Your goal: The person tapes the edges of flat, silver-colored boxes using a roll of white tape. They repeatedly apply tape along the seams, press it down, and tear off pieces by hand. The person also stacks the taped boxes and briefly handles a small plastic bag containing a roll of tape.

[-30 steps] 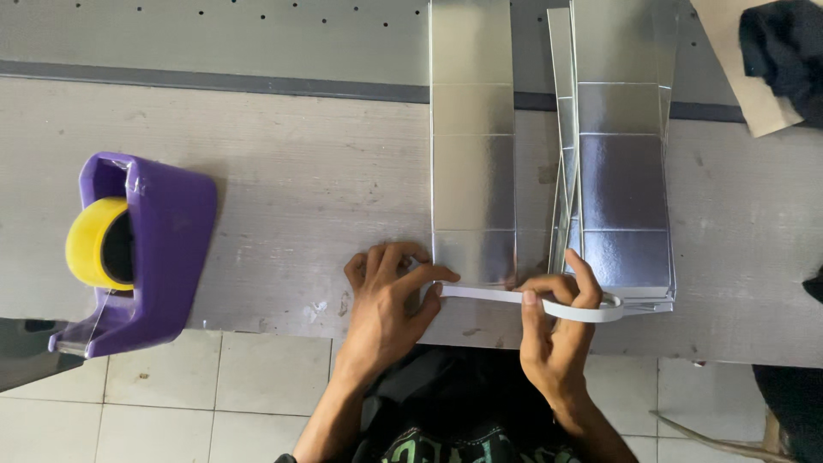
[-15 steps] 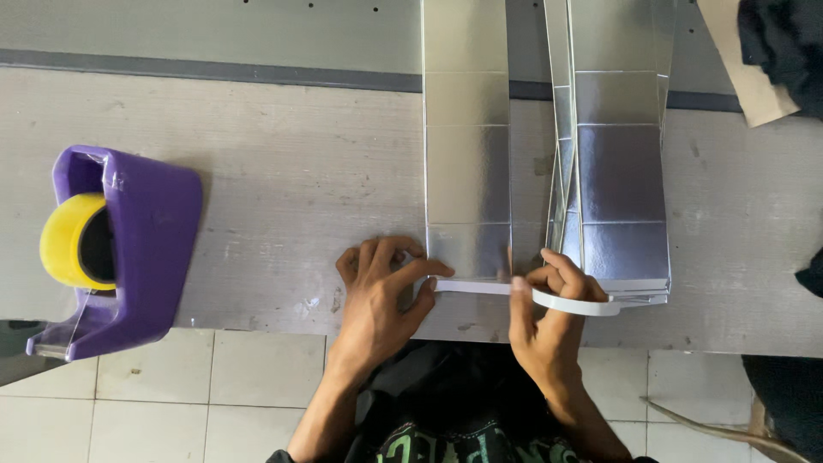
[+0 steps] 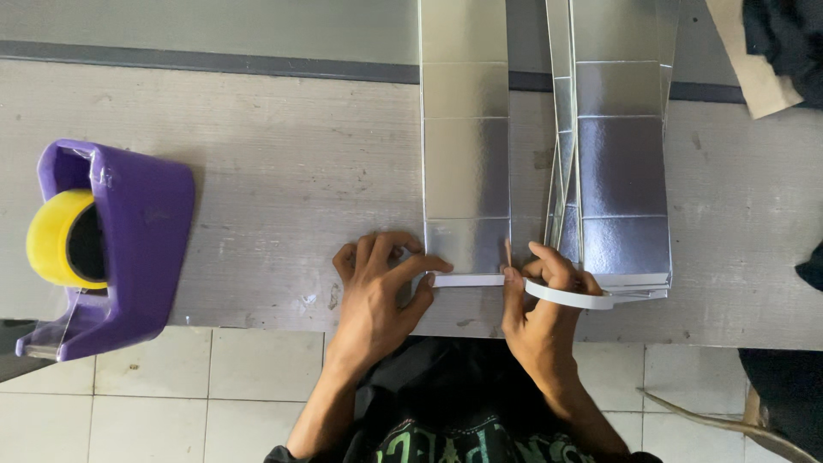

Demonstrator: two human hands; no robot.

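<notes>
A long silver foil-faced sheet (image 3: 465, 146) lies flat on the grey wooden table (image 3: 283, 171), its near end by the table's front edge. A strip of white tape (image 3: 468, 279) runs along that near end. My left hand (image 3: 377, 287) presses the strip's left end down with the index finger and thumb. My right hand (image 3: 540, 309) holds a white tape roll (image 3: 570, 297) and pinches the strip at the sheet's right corner. Just right of that hand sits a stack of the same silver sheets (image 3: 615, 163).
A purple tape dispenser (image 3: 111, 249) with a yellow roll (image 3: 53, 238) stands at the table's left front edge. A brown card piece (image 3: 754, 69) and dark cloth (image 3: 784, 39) lie at the back right. White floor tiles (image 3: 171, 394) show below the table edge.
My right hand has moved left along the sheet's near end, so the stretched strip between my hands is shorter. The view shifted slightly; the left hand stays on the strip's left end.
</notes>
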